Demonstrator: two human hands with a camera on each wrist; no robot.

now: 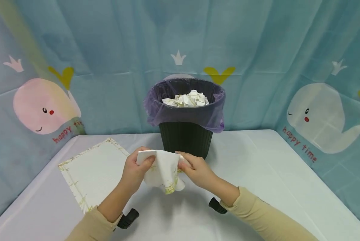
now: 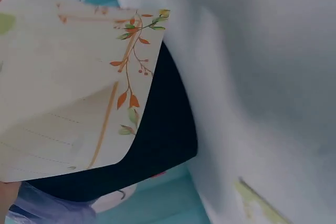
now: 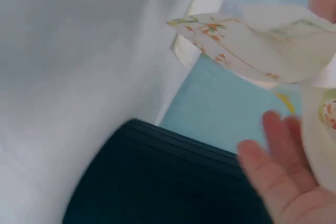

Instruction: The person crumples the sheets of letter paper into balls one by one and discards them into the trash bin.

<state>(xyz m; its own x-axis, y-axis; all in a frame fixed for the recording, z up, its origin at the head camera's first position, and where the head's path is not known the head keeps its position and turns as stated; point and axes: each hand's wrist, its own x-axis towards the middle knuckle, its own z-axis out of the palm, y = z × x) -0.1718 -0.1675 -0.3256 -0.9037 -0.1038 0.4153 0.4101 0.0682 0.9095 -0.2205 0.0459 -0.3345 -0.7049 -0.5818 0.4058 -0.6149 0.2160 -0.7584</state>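
Both hands hold one sheet of paper (image 1: pixel 165 167) above the table, in front of the bin. It is white with a leafy printed border, bent and sagging in the middle. My left hand (image 1: pixel 136 169) pinches its left edge, thumb on the near side. On the opposite edge, my right hand (image 1: pixel 199 170) grips the paper with the thumb over it. The left wrist view gives the sheet's face (image 2: pixel 73 66) with orange and green sprigs and dotted lines. Seen from the right wrist, the paper (image 3: pixel 257 45) curls, and several right-hand fingers (image 3: pixel 281 174) stretch behind it.
A black bin (image 1: pixel 186 139) with a purple liner (image 1: pixel 184 115) stands behind the hands, holding crumpled paper (image 1: pixel 193 99). Another bordered sheet (image 1: pixel 92 174) lies flat on the white table (image 1: pixel 258 187) at left. A blue whale-print curtain (image 1: pixel 116 67) surrounds the table's back and sides.
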